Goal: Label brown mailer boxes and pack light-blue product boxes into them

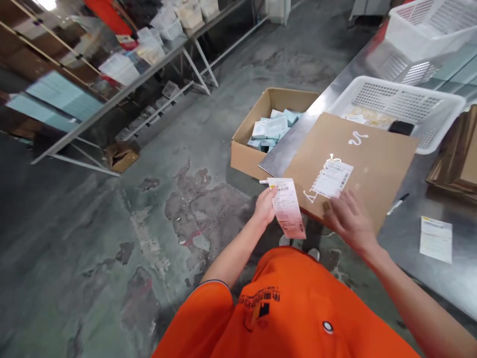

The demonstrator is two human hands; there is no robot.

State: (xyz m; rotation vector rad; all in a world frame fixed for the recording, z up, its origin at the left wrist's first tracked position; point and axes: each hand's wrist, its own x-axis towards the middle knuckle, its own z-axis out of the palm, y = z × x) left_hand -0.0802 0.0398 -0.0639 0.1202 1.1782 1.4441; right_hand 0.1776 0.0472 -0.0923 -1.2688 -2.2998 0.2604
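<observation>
My left hand [265, 205] is closed on a long printed label slip [287, 209] that hangs down, partly pinkish. A thin white stick-like end pokes out beside that hand; its kind is unclear. My right hand [348, 216], smeared by motion, lies over the near part of a flat brown cardboard box [372, 164], fingers stretched out and holding nothing visible. Its fingertips are at the lower edge of a white shipping label [333, 178] on the cardboard. White lettering shows on the box, partly under this label.
On the metal table [428, 278] are a pen [398, 204], another printed slip [436, 239], stacked cardboard [456, 164] and a white plastic basket [402, 99]. An open carton [246, 156] with light-blue boxes stands left of the table. Another loaded table [149, 74] is across the floor.
</observation>
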